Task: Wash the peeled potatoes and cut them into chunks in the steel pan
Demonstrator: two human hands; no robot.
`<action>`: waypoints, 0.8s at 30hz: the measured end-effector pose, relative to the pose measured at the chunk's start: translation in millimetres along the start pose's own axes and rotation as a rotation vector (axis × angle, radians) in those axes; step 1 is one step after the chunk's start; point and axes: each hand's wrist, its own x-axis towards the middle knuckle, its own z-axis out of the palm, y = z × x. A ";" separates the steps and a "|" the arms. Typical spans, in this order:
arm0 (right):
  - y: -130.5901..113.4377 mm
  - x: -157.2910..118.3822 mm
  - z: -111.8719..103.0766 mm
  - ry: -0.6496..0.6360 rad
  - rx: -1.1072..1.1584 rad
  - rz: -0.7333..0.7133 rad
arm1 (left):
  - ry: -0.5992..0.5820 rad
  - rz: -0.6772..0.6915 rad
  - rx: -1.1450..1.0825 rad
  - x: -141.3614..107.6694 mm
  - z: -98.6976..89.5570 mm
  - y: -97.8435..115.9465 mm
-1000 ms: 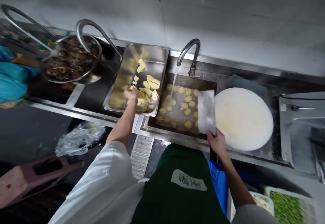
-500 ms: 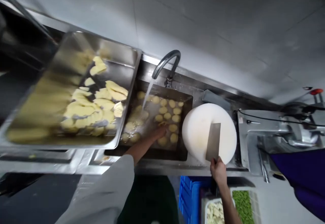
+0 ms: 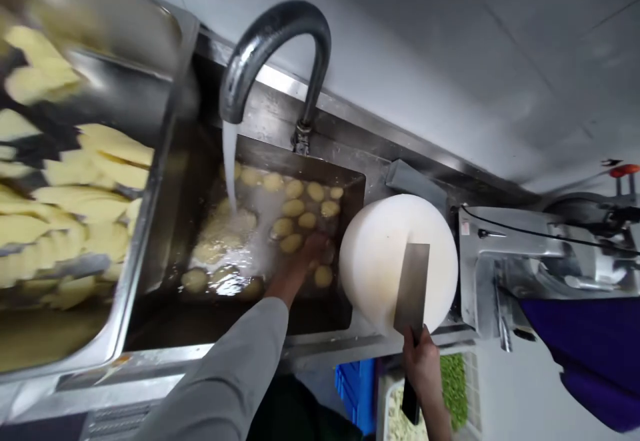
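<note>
Take the sink (image 3: pixel 320 324) as your landmark: the peeled potatoes (image 3: pixel 293 208) lie in its water, loosely spread over the right part and bunched at the left, where a stream (image 3: pixel 229 168) falls from the faucet (image 3: pixel 237 81) at its far edge. Your left hand (image 3: pixel 315 246) reaches over the sink's near edge into the water toward its right side, among the potatoes; the fingers are too blurred to show whether they have closed on one, so I cannot tell that grip. Your right hand (image 3: pixel 423 358), just off the near right corner of the sink, is wrapped firmly around the handle of the cleaver (image 3: pixel 413 288), whose blade reaches over the round white board (image 3: pixel 370 254) immediately right of the sink; whether it touches the board is unclear. Left of the sink, the metal tray (image 3: pixel 141 254) holds pale slices (image 3: pixel 80 204). Each potato should feel firm, fairly light and very slippery when wet, so cup it around its widest part with your whole palm rather than pinching an end. The cleaver is probably heavy toward the blade and stiff; a full-fist hold close behind the blade would steady it, with the handle best kept dry.
</note>
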 end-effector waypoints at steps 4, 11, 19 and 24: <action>14.5 7.6 4.7 -0.061 -0.032 0.036 | 0.214 -0.281 -0.231 -54.9 -18.1 0.5; 19.5 24.9 13.9 -0.159 0.013 -0.005 | 0.632 -0.475 -0.871 -112.3 -91.6 32.0; 38.1 44.4 -6.3 -0.190 0.016 -0.141 | 0.718 0.448 -0.301 -138.5 -92.0 173.0; 57.9 64.2 -30.4 -0.281 -0.162 -0.182 | 0.308 0.632 0.299 -117.1 -21.6 223.0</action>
